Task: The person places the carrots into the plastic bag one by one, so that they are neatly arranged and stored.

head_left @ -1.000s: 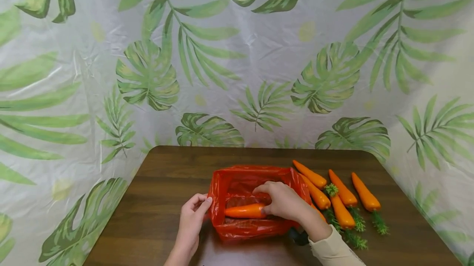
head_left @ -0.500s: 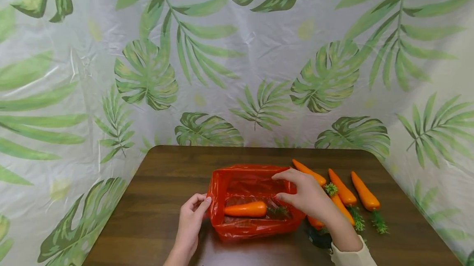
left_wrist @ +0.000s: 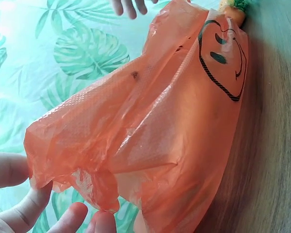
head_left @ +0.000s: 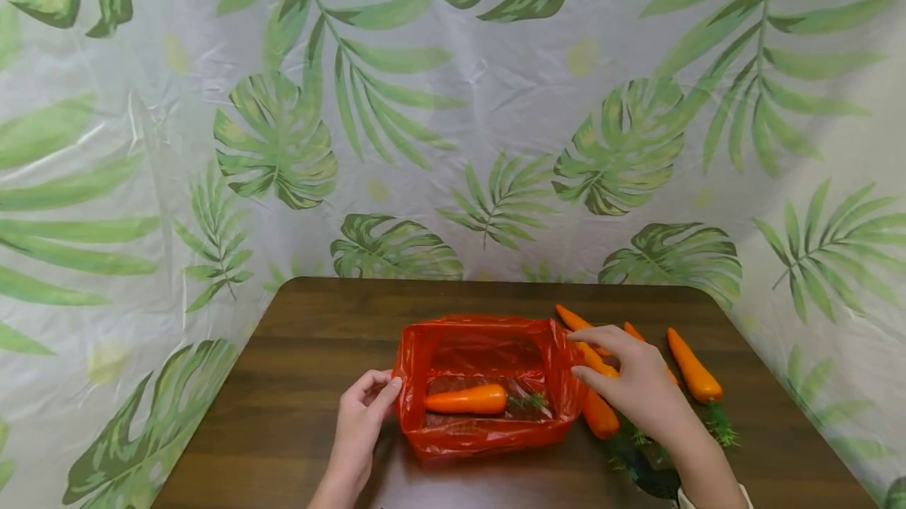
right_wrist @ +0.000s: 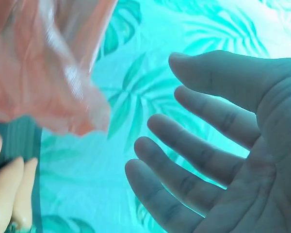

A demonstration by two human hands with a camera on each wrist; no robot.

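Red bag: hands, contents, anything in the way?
Left hand grips red bag at left edge. Right hand holds nothing. One carrot inside. Right hand partly hides loose carrots to the right.

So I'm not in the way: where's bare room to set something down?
The widest bare patch of table lies left of the left hand and red bag. A smaller one lies in front of the bag, right of the left hand; a thin strip runs between bag and table's back edge. Right of the bag it's crowded: carrots, plus the right hand.
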